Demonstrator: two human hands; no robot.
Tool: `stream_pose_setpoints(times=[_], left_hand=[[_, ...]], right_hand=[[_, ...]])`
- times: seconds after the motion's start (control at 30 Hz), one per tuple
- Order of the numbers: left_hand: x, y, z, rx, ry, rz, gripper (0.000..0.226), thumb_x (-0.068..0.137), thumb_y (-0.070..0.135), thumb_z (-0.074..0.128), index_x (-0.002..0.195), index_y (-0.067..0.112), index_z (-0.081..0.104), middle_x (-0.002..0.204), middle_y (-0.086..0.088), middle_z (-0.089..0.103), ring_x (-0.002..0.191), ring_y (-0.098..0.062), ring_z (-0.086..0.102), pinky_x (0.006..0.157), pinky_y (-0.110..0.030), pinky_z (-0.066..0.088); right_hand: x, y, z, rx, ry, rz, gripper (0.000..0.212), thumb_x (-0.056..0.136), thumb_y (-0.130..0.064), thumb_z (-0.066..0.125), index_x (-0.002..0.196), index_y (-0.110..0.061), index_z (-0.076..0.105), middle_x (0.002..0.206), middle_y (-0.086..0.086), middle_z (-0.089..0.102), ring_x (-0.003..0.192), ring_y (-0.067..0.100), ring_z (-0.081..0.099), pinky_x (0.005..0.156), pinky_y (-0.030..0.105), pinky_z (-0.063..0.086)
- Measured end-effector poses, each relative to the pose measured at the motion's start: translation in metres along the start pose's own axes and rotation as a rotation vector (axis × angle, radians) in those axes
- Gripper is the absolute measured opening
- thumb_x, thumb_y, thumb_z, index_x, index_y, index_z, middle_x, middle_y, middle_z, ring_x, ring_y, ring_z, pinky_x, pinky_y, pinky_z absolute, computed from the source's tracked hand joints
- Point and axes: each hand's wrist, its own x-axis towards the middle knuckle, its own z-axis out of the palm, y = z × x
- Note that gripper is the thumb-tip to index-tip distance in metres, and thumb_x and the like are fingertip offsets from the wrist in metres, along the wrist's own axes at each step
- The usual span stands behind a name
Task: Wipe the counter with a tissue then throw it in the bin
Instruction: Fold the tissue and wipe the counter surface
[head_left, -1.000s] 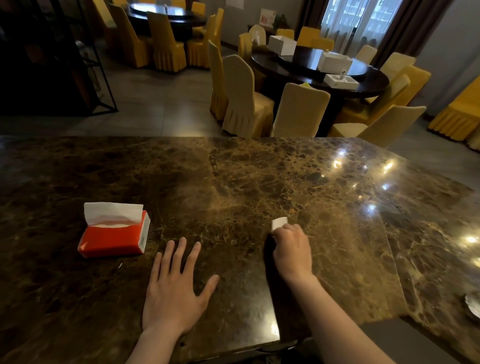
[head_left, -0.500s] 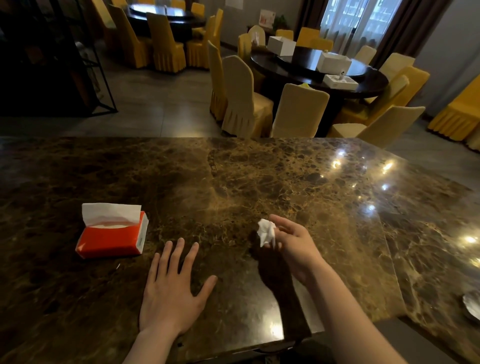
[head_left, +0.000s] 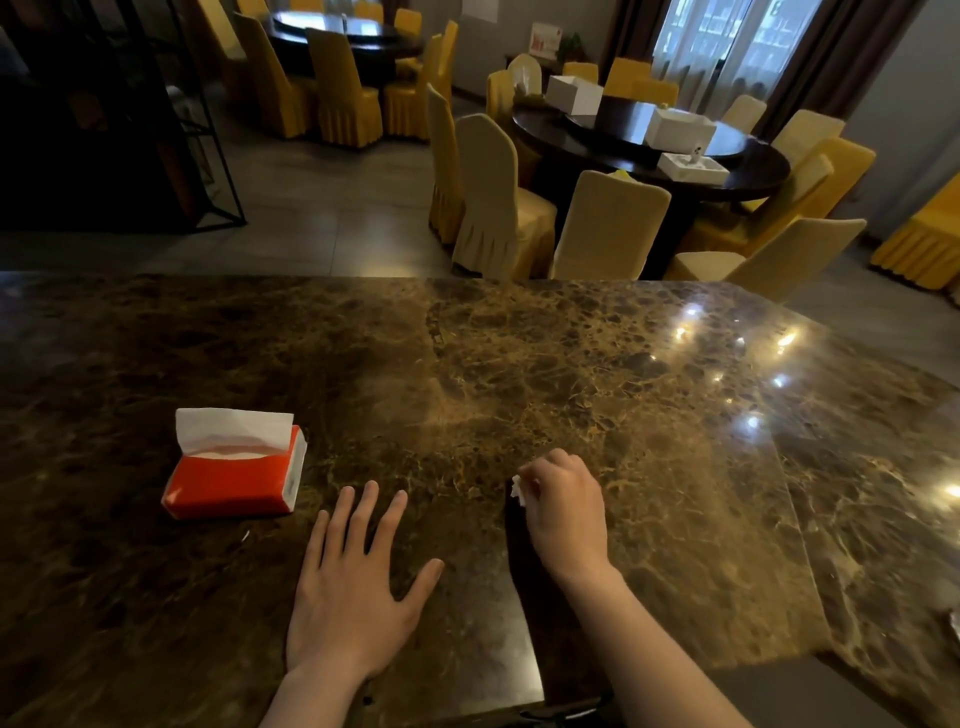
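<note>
A dark brown marble counter (head_left: 519, 364) fills the lower view. My right hand (head_left: 563, 506) is closed around a crumpled white tissue (head_left: 518, 489), of which only a small wad shows at the fingers' left side. The hand hovers close over the counter near its front middle. My left hand (head_left: 353, 587) lies flat on the counter, palm down with fingers spread, just left of the right hand. No bin is in view.
A red tissue pack (head_left: 234, 478) with a white sheet sticking up lies on the counter to the left. Beyond the counter stand round dark dining tables (head_left: 649, 140) and yellow-covered chairs (head_left: 493, 202). A black metal shelf (head_left: 197, 130) stands at far left.
My right hand lifted the tissue off the counter, turned palm up, then rolled back over and closed around it as a wad. My left hand stayed flat.
</note>
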Motion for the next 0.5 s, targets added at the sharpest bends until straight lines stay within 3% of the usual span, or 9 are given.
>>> stream_pose_setpoints(times=[0.1,0.2,0.27,0.33,0.4,0.5], left_hand=[[0.001,0.0,0.001,0.001,-0.001,-0.001,0.093,0.082,0.09,-0.003,0.161,0.043,-0.01,0.174,0.006,-0.016,0.155,-0.015,-0.029,0.129,-0.045,-0.011],[0.001,-0.001,0.002,-0.008,-0.001,-0.005,0.092,0.082,0.091,-0.002,0.161,0.044,-0.01,0.174,0.006,-0.016,0.155,-0.016,-0.03,0.129,-0.045,-0.011],[0.001,-0.001,0.002,0.005,-0.005,-0.001,0.092,0.082,0.09,-0.002,0.16,0.044,-0.012,0.174,0.006,-0.018,0.154,-0.016,-0.03,0.129,-0.046,-0.012],[0.002,-0.002,0.002,0.01,-0.009,-0.001,0.091,0.083,0.09,-0.002,0.16,0.043,-0.014,0.174,0.005,-0.019,0.154,-0.016,-0.031,0.129,-0.046,-0.012],[0.002,-0.002,0.003,0.007,-0.011,0.0,0.091,0.083,0.09,-0.002,0.16,0.043,-0.013,0.173,0.006,-0.019,0.154,-0.016,-0.031,0.129,-0.046,-0.011],[0.002,-0.002,0.004,-0.004,0.006,-0.001,0.092,0.082,0.091,-0.002,0.16,0.044,-0.012,0.174,0.006,-0.018,0.154,-0.016,-0.031,0.129,-0.046,-0.013]], right_hand=[[-0.019,0.0,0.007,-0.112,-0.023,-0.172,0.017,0.092,-0.006,0.069,0.108,-0.009,0.074,0.11,0.003,0.071,0.094,0.024,0.061,0.075,0.036,0.058],[-0.023,0.001,0.009,-0.16,-0.034,-0.219,0.037,0.085,0.0,0.073,0.121,-0.008,0.071,0.122,0.004,0.073,0.099,0.025,0.063,0.082,0.034,0.06],[-0.02,-0.002,0.009,-0.168,-0.07,-0.308,0.042,0.082,0.0,0.074,0.123,-0.011,0.07,0.12,0.0,0.073,0.099,0.023,0.061,0.083,0.032,0.058],[-0.021,-0.007,0.009,-0.142,-0.124,-0.396,0.031,0.088,-0.007,0.07,0.118,-0.017,0.072,0.108,-0.007,0.074,0.097,0.019,0.056,0.081,0.03,0.055],[-0.02,-0.007,0.008,-0.025,-0.124,-0.318,0.028,0.093,-0.007,0.067,0.115,-0.022,0.073,0.101,-0.008,0.074,0.097,0.016,0.055,0.08,0.03,0.053],[-0.012,0.0,0.006,0.197,-0.027,-0.118,0.037,0.087,0.005,0.071,0.119,-0.014,0.075,0.113,-0.001,0.073,0.104,0.018,0.065,0.087,0.034,0.057]])
